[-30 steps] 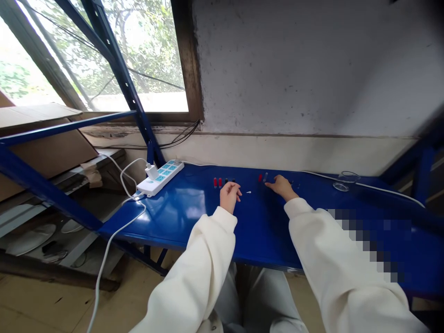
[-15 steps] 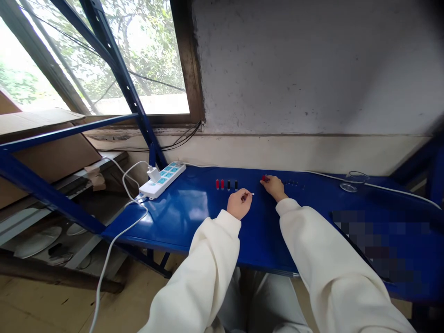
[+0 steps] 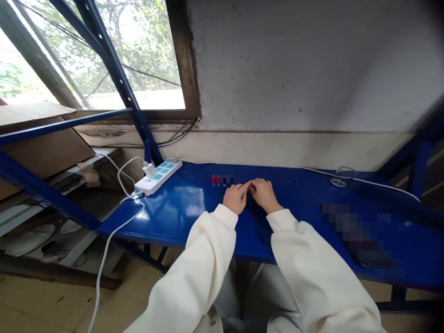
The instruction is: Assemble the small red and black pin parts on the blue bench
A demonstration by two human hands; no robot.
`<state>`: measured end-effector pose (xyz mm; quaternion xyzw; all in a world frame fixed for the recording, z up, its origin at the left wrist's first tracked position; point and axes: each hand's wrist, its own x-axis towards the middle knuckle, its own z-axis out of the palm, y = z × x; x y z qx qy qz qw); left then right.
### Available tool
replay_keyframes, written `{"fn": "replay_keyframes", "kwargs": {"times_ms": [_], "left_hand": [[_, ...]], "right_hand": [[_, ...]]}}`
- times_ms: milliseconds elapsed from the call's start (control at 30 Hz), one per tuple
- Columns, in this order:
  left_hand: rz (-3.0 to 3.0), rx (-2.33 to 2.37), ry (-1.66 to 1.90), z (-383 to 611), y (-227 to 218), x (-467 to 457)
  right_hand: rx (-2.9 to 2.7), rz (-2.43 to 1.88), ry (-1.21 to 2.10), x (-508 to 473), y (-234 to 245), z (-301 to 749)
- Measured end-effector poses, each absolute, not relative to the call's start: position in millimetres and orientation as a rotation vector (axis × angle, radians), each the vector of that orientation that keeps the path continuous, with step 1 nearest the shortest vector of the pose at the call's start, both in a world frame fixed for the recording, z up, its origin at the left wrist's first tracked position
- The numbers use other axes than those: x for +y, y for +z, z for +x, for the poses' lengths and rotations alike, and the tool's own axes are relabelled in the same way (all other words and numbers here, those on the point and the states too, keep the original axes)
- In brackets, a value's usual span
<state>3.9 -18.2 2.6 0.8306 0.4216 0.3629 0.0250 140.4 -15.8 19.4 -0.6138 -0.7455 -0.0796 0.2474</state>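
Observation:
My left hand point(image 3: 236, 198) and my right hand point(image 3: 264, 194) meet fingertip to fingertip above the blue table point(image 3: 180, 226). Between the right fingers a bit of a small dark red piece point(image 3: 251, 186) shows, mostly covered. The left hand is pinched beside it; the tiny shiny piece seen in it a moment ago is now hidden. Just behind the left hand, small red cylinders point(image 3: 218, 180) and black cylinders point(image 3: 225, 180) with shiny ends stand in a row. Several tiny metal parts point(image 3: 288, 178) lie right of my right hand.
A white power strip point(image 3: 159, 176) with a plugged-in adapter lies at the table's left, its cable point(image 3: 104, 254) hanging over the edge. At the back right is a clear round container point(image 3: 338, 182). A blurred-out dark object point(image 3: 360, 240) lies at right. Blue shelf posts point(image 3: 128, 99) rise at left.
My right hand has moved left and toward me with the red piece, from apart to touching my left hand. The left hand has risen slightly. The view has shifted a little.

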Motion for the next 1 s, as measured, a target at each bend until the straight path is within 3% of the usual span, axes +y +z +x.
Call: {"fn": "replay_keyframes", "kwargs": {"times_ms": [333, 567, 1000], "left_hand": [[2.228, 1.264, 1.398, 3.4, -1.7, -12.0], [1.888, 1.249, 1.585, 1.2, 4.3, -13.5], [1.789, 1.151, 1.565, 2.3, 4.1, -14.7]], "right_hand": [[-2.053, -1.418, 0.027, -21.2, 13.0, 143.9], [-1.932, -1.624, 0.129, -20.6, 12.7, 147.3], [-1.947, -1.638, 0.116, -20.0, 8.6, 149.5]]}}
